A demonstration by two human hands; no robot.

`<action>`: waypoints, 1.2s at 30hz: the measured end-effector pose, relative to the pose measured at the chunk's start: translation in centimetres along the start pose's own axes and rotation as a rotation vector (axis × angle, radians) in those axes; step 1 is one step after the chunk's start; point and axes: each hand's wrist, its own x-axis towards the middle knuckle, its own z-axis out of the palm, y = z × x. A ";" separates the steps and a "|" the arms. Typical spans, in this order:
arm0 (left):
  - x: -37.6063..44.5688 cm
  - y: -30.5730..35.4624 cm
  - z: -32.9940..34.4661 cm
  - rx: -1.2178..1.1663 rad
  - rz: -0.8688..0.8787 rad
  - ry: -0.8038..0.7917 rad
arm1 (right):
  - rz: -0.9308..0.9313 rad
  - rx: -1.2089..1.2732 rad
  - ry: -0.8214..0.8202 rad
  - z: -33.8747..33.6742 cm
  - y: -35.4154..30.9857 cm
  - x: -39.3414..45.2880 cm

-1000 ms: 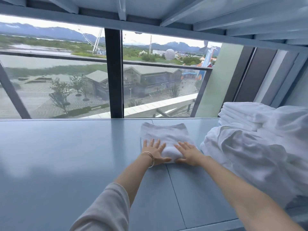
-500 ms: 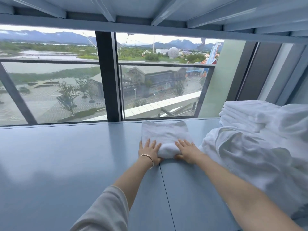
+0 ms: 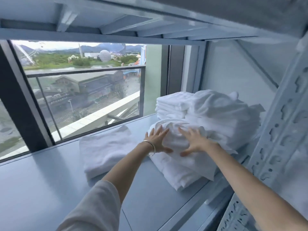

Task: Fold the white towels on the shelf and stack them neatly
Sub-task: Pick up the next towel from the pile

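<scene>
Head view: on the pale blue shelf [image 3: 41, 180] lies a folded white towel [image 3: 106, 150], flat and roughly square, left of centre and near the window [image 3: 83, 90]. Just to its right sits a loose heap of unfolded white towels [image 3: 221, 117], rumpled and spilling toward the shelf's front edge, its lower layers hanging slightly over a seam in the surface. Behind the heap, against the back corner, stands a neat stack of folded towels [image 3: 173, 104], several layers high.

Both arms reach forward over the shelf. The left hand [image 3: 158, 140], with a thin bracelet [image 3: 150, 145] at the wrist, has its fingers straight and spread apart, at the left side of the heap. The right hand [image 3: 195, 140] is likewise spread, fingers apart, palm down on the heap's front bulge. Neither hand grips any cloth
</scene>
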 end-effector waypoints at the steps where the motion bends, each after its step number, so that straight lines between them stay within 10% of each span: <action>1: 0.6 0.1 0.2 -0.019 -0.018 -0.023 | -0.003 0.060 -0.006 0.4 0.8 -0.3; 15: -3.6 -0.5 -5.0 -0.185 -0.018 0.649 | -0.281 0.217 0.721 -1.8 -5.4 -0.2; 27: -27.1 -15.1 -8.5 -0.039 -0.407 0.882 | -0.771 0.286 0.628 0.2 -30.5 -3.5; 36: -51.4 -23.0 -5.2 0.097 -0.653 0.710 | -1.030 0.303 0.448 9.2 -50.1 -15.6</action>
